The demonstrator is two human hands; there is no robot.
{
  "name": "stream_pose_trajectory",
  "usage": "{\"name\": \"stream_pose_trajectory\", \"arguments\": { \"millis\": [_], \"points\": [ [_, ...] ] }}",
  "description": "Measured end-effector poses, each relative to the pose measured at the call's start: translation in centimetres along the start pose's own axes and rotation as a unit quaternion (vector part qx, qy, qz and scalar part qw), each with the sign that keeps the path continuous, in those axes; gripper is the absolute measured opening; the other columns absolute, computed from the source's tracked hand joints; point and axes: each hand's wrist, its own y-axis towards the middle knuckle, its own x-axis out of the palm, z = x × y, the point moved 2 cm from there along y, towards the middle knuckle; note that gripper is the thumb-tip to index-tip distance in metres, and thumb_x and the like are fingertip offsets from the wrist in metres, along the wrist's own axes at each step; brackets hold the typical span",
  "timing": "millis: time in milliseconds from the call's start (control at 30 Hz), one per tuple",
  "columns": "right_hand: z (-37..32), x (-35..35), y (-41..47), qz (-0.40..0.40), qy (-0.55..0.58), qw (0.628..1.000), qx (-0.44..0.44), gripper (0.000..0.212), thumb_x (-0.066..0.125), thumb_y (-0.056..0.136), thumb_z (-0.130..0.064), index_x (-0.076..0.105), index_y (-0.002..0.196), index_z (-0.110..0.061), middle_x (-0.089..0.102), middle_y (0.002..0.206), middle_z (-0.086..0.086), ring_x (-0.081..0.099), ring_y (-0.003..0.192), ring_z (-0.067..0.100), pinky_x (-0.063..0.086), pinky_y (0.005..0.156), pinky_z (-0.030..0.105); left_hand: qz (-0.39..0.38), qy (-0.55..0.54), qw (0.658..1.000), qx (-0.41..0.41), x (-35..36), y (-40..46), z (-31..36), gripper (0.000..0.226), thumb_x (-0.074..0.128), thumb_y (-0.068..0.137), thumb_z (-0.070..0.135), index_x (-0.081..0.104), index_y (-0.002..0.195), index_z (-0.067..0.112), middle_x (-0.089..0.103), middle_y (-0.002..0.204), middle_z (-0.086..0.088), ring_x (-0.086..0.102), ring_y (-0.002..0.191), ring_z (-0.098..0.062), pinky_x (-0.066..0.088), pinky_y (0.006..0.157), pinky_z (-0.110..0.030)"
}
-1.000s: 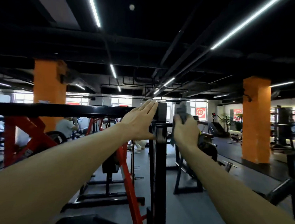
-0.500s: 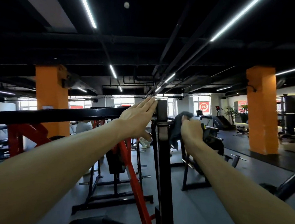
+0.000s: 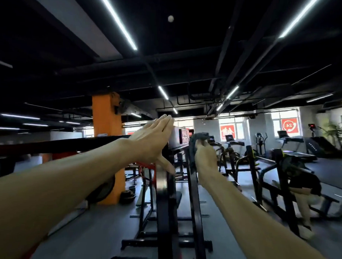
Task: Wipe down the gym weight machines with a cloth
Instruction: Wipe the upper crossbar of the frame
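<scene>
honestly we're only partway into this one. up close, our left hand (image 3: 150, 142) is lying flat with fingers straight and together, bracing against the top of the black machine frame (image 3: 165, 217). just beside it our right hand (image 3: 205, 160) is gripping the dark grey cloth (image 3: 198, 138), fingers curled round it, and pressing it on the slanted upright bar (image 3: 195, 208) near its top. we're guessing the lower part of that bar is waiting for its wipe. further back, loads of other machines (image 3: 282, 173) are looking untouched, though we can't really tell.
</scene>
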Motion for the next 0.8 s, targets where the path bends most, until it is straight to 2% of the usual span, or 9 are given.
{"name": "stream_pose_trajectory", "arguments": {
  "millis": [100, 167, 233, 300, 400, 533, 600, 733, 800],
  "points": [
    [1.0, 0.0, -0.1, -0.113, -0.036, 0.991, -0.069, 0.033, 0.039, 0.108, -0.038, 0.067, 0.105, -0.021, 0.067, 0.087, -0.002, 0.061, 0.076, 0.015, 0.046, 0.066, 0.027, -0.024, 0.046, 0.998, -0.047, -0.4, 1.1, 1.4, 0.156, 0.064, 0.052, 0.093, -0.007, 0.16, 0.006, -0.001, 0.169, -0.009, 0.001, 0.156, -0.028, 0.008, 0.127, -0.042],
    [2.0, 1.3, -1.0, -0.17, -0.102, 0.964, -0.179, 0.034, 0.038, 0.108, -0.034, 0.064, 0.12, -0.017, 0.067, 0.111, 0.001, 0.062, 0.101, 0.02, 0.044, 0.077, 0.015, -0.024, 0.099, 0.993, -0.057, -0.3, 1.3, 2.0, 0.153, 0.062, 0.052, 0.096, 0.003, 0.159, 0.005, 0.016, 0.162, -0.012, 0.016, 0.15, -0.03, 0.016, 0.126, -0.043],
    [3.2, 2.1, -1.5, -0.171, -0.109, 0.943, -0.265, 0.042, 0.033, 0.106, -0.037, 0.063, 0.122, -0.013, 0.064, 0.125, 0.003, 0.056, 0.119, 0.021, 0.045, 0.099, 0.027, -0.021, 0.142, 0.988, -0.065, -0.1, 2.1, 2.8, 0.142, 0.062, 0.057, 0.093, 0.011, 0.157, 0.006, 0.025, 0.153, -0.009, 0.024, 0.143, -0.029, 0.02, 0.123, -0.043],
    [3.8, 2.4, -1.5, -0.15, -0.127, 0.929, -0.314, 0.05, 0.029, 0.104, -0.041, 0.061, 0.126, -0.009, 0.062, 0.13, 0.006, 0.053, 0.125, 0.022, 0.043, 0.109, 0.037, -0.017, 0.154, 0.985, -0.079, 0.2, 2.2, 3.2, 0.136, 0.059, 0.061, 0.089, 0.009, 0.157, 0.007, 0.024, 0.15, -0.008, 0.024, 0.139, -0.03, 0.022, 0.121, -0.044],
    [5.1, 2.3, 0.9, -0.145, -0.128, 0.922, -0.335, 0.054, 0.026, 0.104, -0.041, 0.06, 0.126, -0.005, 0.062, 0.129, 0.011, 0.055, 0.124, 0.026, 0.045, 0.106, 0.041, -0.037, 0.174, 0.979, -0.101, 0.5, 2.9, 3.8, 0.136, 0.06, 0.06, 0.087, 0.006, 0.158, 0.009, 0.021, 0.149, -0.01, 0.023, 0.136, -0.033, 0.023, 0.119, -0.048],
    [5.6, 3.0, 6.1, -0.13, -0.133, 0.954, -0.235, 0.028, 0.039, 0.107, -0.023, 0.062, 0.101, -0.008, 0.066, 0.104, 0.011, 0.063, 0.1, 0.03, 0.048, 0.083, 0.034, -0.057, 0.191, 0.973, -0.114, 0.7, 3.1, 3.9, 0.14, 0.064, 0.06, 0.087, 0.0, 0.159, 0.011, 0.015, 0.153, -0.01, 0.019, 0.137, -0.035, 0.018, 0.12, -0.05],
    [5.1, 3.0, 6.4, -0.124, -0.133, 0.959, -0.216, 0.028, 0.04, 0.107, -0.023, 0.062, 0.094, -0.011, 0.064, 0.097, 0.006, 0.063, 0.095, 0.026, 0.044, 0.077, 0.029, -0.062, 0.182, 0.975, -0.115, 0.8, 3.0, 3.7, 0.142, 0.066, 0.06, 0.086, -0.004, 0.159, 0.013, 0.012, 0.154, -0.009, 0.015, 0.139, -0.035, 0.016, 0.121, -0.05],
    [4.3, 2.5, 1.8, -0.099, -0.109, 0.948, -0.283, 0.023, 0.047, 0.105, -0.017, 0.064, 0.093, -0.007, 0.064, 0.095, 0.006, 0.058, 0.093, 0.023, 0.05, 0.084, 0.038, -0.093, 0.164, 0.977, -0.099, 0.4, 3.0, 3.2, 0.148, 0.069, 0.057, 0.086, -0.008, 0.16, 0.015, 0.006, 0.156, -0.007, 0.007, 0.144, -0.033, 0.01, 0.122, -0.048],
    [3.6, 2.3, -1.1, -0.105, -0.092, 0.935, -0.326, 0.025, 0.047, 0.104, -0.021, 0.067, 0.102, -0.006, 0.068, 0.104, 0.007, 0.06, 0.103, 0.021, 0.049, 0.096, 0.035, -0.108, 0.159, 0.977, -0.091, 0.0, 3.0, 2.8, 0.149, 0.071, 0.058, 0.085, -0.011, 0.16, 0.014, 0.003, 0.157, -0.005, 0.004, 0.146, -0.031, 0.005, 0.123, -0.045]
  ]
}}
